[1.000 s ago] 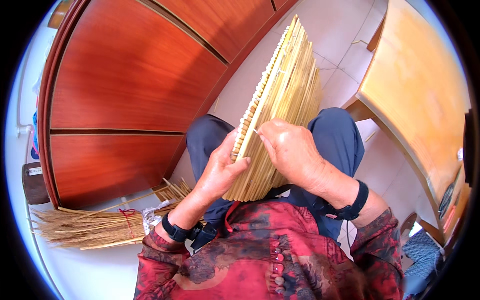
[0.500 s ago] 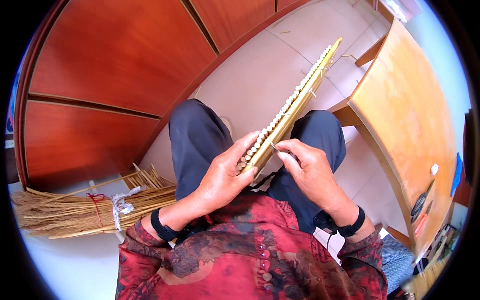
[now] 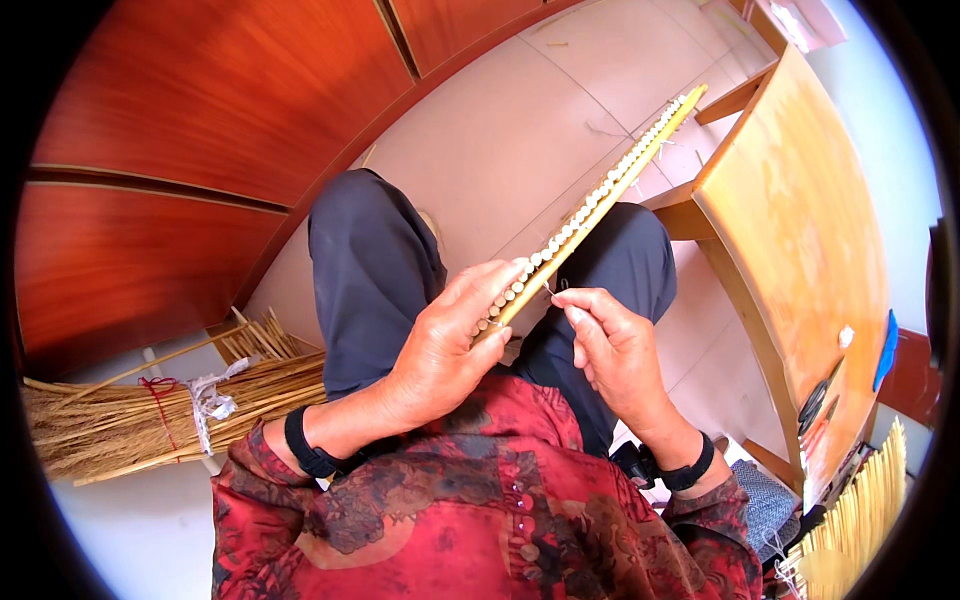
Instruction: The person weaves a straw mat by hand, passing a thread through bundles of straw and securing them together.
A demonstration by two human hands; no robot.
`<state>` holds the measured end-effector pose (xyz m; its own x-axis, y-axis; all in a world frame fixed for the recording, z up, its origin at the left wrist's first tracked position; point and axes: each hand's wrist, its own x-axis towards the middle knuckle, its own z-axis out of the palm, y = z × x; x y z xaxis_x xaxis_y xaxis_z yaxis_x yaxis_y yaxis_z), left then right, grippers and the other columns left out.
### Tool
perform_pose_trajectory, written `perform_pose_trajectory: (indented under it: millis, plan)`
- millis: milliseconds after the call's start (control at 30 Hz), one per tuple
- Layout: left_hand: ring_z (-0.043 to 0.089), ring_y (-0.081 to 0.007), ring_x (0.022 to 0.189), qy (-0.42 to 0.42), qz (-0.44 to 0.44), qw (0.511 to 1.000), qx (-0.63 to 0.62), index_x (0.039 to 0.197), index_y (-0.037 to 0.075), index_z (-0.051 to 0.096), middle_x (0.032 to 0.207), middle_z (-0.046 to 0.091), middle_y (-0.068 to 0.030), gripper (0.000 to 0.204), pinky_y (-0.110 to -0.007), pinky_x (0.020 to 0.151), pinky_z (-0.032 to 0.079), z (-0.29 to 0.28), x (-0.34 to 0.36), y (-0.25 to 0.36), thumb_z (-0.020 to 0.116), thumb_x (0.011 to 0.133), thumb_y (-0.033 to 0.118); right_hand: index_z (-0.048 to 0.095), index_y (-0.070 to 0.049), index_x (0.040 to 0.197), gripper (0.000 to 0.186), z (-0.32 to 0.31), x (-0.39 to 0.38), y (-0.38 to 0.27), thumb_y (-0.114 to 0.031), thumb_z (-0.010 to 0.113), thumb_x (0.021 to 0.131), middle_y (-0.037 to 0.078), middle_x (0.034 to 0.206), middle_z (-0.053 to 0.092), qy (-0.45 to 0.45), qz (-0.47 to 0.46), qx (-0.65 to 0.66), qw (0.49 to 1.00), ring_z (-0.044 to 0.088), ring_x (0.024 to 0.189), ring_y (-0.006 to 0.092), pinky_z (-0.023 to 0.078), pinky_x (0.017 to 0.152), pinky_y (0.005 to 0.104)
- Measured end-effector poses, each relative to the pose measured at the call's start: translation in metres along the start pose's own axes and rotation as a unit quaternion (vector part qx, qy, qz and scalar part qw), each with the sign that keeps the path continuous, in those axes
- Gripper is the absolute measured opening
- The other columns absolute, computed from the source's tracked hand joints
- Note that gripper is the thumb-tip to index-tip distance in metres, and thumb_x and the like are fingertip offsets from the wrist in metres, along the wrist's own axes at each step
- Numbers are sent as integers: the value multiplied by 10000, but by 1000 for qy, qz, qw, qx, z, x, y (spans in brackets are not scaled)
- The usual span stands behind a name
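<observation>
I see the left hand (image 3: 440,340) curled round the near end of the stick mat (image 3: 598,202) above the right leg (image 3: 640,255), maybe to hold it steady, while the right hand (image 3: 612,350) pinches what looks like a thin thread (image 3: 549,289), too tiny to be sure.

Turned the stalk mat (image 3: 612,205) from broad face to nearly edge-on, and swung its far tip rightward, toward the left edge of the counter (image 3: 800,200). Drew the right grip (image 3: 618,350) off the mat's face to just beside it, loosened from a closed curl to a fingertip pinch on a thin strand (image 3: 548,288). Brought into view fanned pale stalks (image 3: 862,508) past the counter's near end and a blue item (image 3: 886,352) at its right edge.
</observation>
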<state>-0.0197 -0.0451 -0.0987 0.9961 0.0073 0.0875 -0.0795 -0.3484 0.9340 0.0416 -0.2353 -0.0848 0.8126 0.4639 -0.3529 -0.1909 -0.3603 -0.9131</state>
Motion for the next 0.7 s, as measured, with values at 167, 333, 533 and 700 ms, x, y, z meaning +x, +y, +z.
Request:
perform_pose_trajectory:
  millis: [167, 333, 533, 700]
  plan:
    - [479, -280, 1216, 0, -5, 1000, -17, 1301, 9, 492, 1267, 517, -164, 561, -347, 1032, 362, 2, 2, -2, 604, 754, -41, 641, -60, 1093, 193, 1, -1, -10, -58, 526, 938, -4, 677, 538, 17, 95, 19, 995, 488, 557, 46, 423, 511, 209]
    - [475, -277, 1220, -13, -9, 999, -41, 1304, 13, 488, 1269, 512, -158, 567, -347, 1034, 359, 0, 4, -1, 597, 751, -45, 644, -47, 1089, 202, 0, -2, -3, -29, 535, 920, 18, 725, 573, 30, 36, -33, 998, 512, 576, 69, 452, 543, 225]
    - [464, -279, 1223, -11, -4, 1000, -14, 1325, 14, 468, 1291, 491, -152, 591, -357, 1041, 354, 2, 7, -1, 578, 748, -53, 635, -32, 1083, 208, 0, 0, -3, -1, 538, 902, 46, 785, 601, 32, -15, -81, 996, 528, 590, 94, 467, 560, 237]
    - [467, -277, 1208, -16, -17, 999, -23, 1329, 9, 473, 1277, 484, -149, 596, -350, 1035, 351, 3, 6, 1, 557, 744, -66, 629, -32, 1082, 209, 1, 0, 0, 9, 534, 900, 49, 772, 590, 38, -41, -93, 994, 525, 591, 98, 466, 562, 237]
